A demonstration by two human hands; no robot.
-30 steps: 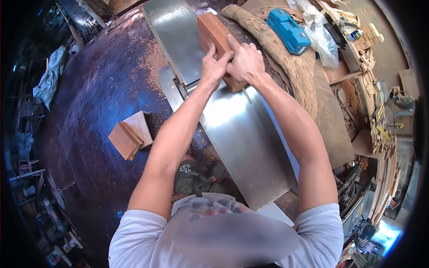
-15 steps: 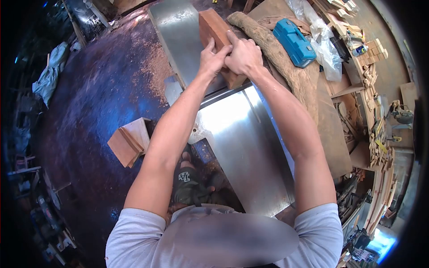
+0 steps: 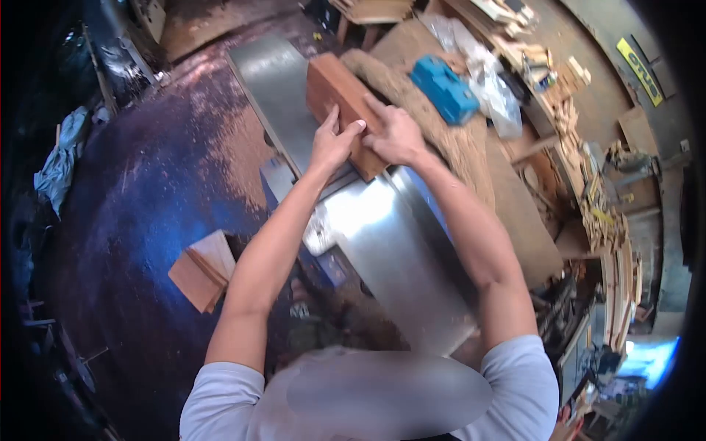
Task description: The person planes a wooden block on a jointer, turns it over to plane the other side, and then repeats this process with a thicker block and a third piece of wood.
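A reddish-brown wooden board (image 3: 327,82) stands on the metal bed of what looks like a jointer, spanning the far table (image 3: 266,70) and the gap before the shiny near table (image 3: 401,257). My left hand (image 3: 334,148) grips its left side near the close end, thumb reaching toward the top edge. On the opposite side, my right hand (image 3: 397,136) presses with fingers along the board and thumb toward my left hand. Both hands are closed on the wood, and the fingertips are partly hidden. Whatever lies under the board cannot be seen.
Right of the machine, a rough log-like slab (image 3: 441,125) and a teal tool case (image 3: 445,88) lie on a brown sheet, near clear plastic (image 3: 496,95). Cut wooden pieces (image 3: 202,272) stand at lower left. Wood shavings (image 3: 239,143) cover some floor; stacked offcuts (image 3: 614,272) line the right.
My hands, overlapping before, now sit slightly apart on the board. The board appears a little more turned upright toward me. The whole view has shifted and tilted with my head.
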